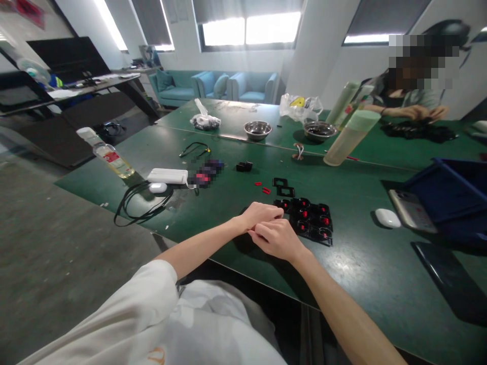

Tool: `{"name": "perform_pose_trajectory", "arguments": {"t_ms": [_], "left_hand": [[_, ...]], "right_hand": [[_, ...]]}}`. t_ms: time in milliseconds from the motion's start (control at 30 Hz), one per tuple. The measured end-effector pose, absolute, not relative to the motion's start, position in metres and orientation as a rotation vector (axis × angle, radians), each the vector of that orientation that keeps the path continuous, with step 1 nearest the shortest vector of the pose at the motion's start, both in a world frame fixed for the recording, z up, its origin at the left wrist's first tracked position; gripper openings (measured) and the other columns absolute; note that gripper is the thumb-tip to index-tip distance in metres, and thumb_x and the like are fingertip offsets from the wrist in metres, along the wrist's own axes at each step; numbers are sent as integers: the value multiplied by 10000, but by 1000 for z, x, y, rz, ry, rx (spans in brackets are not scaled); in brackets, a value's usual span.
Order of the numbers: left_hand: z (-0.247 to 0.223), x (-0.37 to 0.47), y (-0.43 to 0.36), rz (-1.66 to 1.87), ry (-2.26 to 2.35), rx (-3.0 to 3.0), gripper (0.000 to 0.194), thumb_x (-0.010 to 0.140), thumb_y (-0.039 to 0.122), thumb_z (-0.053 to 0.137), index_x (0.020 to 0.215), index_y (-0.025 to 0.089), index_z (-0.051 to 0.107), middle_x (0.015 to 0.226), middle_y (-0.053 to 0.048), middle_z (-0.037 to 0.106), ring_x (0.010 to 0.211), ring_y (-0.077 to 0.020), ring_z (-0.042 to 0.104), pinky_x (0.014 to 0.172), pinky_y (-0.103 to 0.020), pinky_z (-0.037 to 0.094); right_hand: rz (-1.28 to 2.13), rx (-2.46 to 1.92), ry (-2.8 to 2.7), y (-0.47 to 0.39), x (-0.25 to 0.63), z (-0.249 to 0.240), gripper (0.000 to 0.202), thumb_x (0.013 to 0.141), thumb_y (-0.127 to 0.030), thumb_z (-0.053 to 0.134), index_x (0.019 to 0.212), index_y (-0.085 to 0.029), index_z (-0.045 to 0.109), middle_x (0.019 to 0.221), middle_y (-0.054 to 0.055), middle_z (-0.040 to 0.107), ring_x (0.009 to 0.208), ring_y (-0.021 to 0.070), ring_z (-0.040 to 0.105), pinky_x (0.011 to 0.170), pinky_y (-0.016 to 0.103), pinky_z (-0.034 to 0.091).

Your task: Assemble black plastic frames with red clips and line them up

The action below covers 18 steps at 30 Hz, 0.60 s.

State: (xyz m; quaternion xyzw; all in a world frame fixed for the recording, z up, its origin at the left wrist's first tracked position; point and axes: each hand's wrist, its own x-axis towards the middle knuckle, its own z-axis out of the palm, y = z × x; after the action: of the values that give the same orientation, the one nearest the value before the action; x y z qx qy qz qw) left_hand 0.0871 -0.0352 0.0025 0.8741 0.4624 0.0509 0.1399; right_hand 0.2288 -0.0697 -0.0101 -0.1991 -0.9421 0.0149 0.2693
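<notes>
My left hand (261, 215) and my right hand (277, 237) meet over the near edge of the green table (213, 213). Both have curled fingers, and what they hold, if anything, is hidden beneath them. Just right of them lies a block of black parts with red pieces (310, 219), set close together in rows. Two black square frames (285, 191) rest beyond my hands. Small red pieces (266, 191) lie to the left of those frames. A small black object (244, 166) is farther back.
At left are a bottle (114, 159), a white power strip (167, 176) and a coiled black cable (133, 208). Metal bowls (257, 131) stand farther back. A blue bin (449, 197), phone (413, 210) and white case (387, 218) are right. Another person (411, 96) sits across the table.
</notes>
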Motion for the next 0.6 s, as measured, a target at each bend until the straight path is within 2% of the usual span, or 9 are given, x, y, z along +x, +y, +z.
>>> {"name": "perform_pose_trajectory", "arguments": {"t_ms": [167,333,467,600], "left_hand": [[-6,83,-30,195,1302,2547,127,1018,291,586,1020,235,700,1028,4,754,854,-158,667,621,-262,361],[-9,77,-31,295,1336,2534,124,999,240,600,919,222,693,928,20,750,796,-143,647,602,-262,324],[-9,71,-32,462,1418,2502,200,1018,334,604,875,211,671,884,21,733,767,-136,629,637,-265,355],[-9,65,-31,644,1569,2433,210,1040,367,560,945,202,648,927,-1,724,813,-149,641,694,-271,408]], "right_hand": [[30,-527,-2531,-68,230,-12,451,1087,-296,502,659,-197,603,596,8,641,552,127,533,625,323,281],[10,-547,-2534,-67,230,-12,445,1083,-300,508,659,-199,595,583,7,633,541,128,521,629,323,284],[10,-571,-2559,-66,231,-13,433,1079,-300,513,666,-195,592,609,16,637,571,128,536,634,315,277],[23,-599,-2584,-66,232,-14,438,1087,-320,507,677,-193,593,586,11,616,548,122,512,611,316,250]]}}
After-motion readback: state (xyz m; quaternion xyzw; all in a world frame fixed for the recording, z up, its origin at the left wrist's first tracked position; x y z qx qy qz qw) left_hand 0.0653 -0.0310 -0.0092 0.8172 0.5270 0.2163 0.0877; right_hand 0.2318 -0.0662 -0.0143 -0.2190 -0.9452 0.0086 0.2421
